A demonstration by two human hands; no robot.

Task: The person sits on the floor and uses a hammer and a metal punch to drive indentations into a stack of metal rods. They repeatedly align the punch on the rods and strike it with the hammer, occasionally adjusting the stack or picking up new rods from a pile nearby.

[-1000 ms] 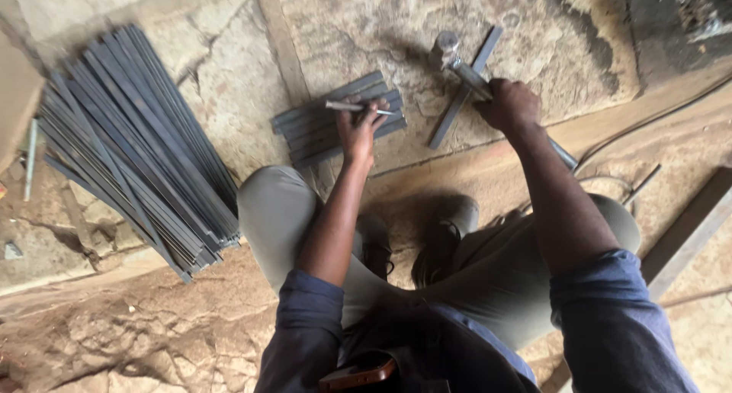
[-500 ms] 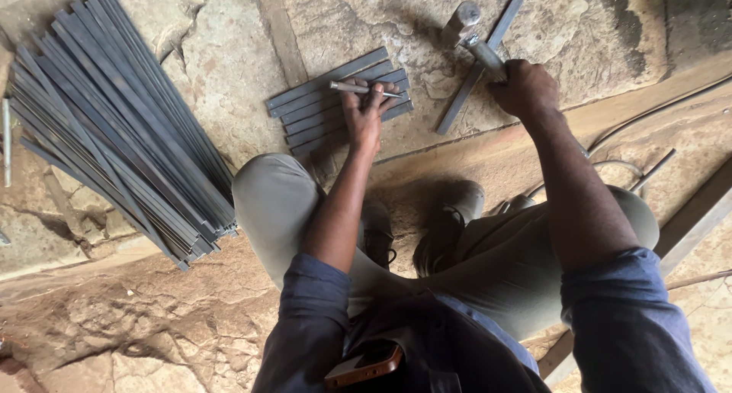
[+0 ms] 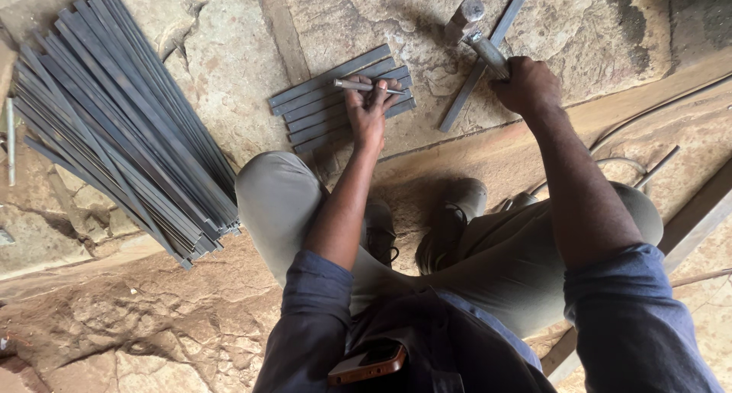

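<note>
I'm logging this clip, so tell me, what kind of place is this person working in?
Probably a rough metalworking spot on bare stone ground: a large pile of flat metal strips, a short row of cut strips under the left hand, and a hammer in the right hand.

Beside the khaki trousers [image 3: 488,263], the big bundle of flat bars [image 3: 114,126] was dull blue-grey; the short bars [image 3: 335,103] beyond them were darker steel grey. Above the trousers the hammer [image 3: 476,35] showed silvery grey. The stone floor [image 3: 229,57] was mottled tan and pale grey, the shirt sleeves [image 3: 633,317] dark blue
</note>
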